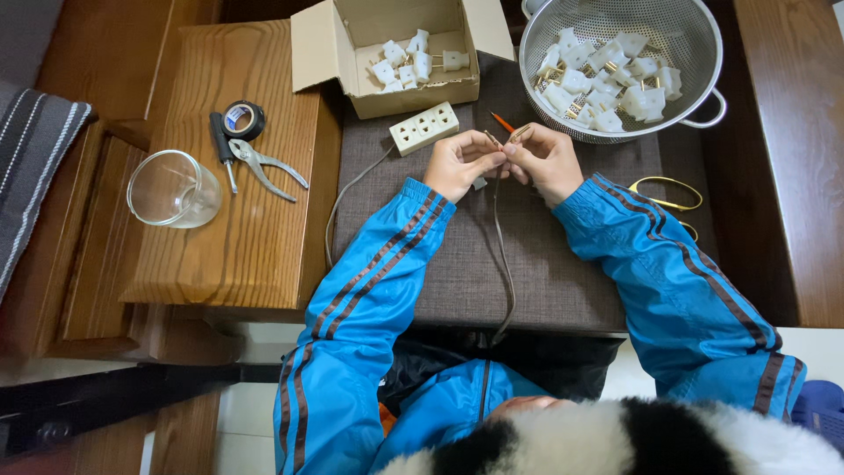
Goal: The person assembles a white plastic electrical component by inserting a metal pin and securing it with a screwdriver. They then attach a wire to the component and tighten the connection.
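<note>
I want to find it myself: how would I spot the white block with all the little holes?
Start at the open cardboard box at the top of the grey mat. Just below its front edge, beside the person's left hand, lies the white socket strip. Unlike the small white plugs in the box, it is one long bar with rows of holes.

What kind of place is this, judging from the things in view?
Probably a home workbench for assembling electrical plugs: a metal colander of white plugs, an open cardboard box of plugs, and steel pliers on a wooden stand.
</note>
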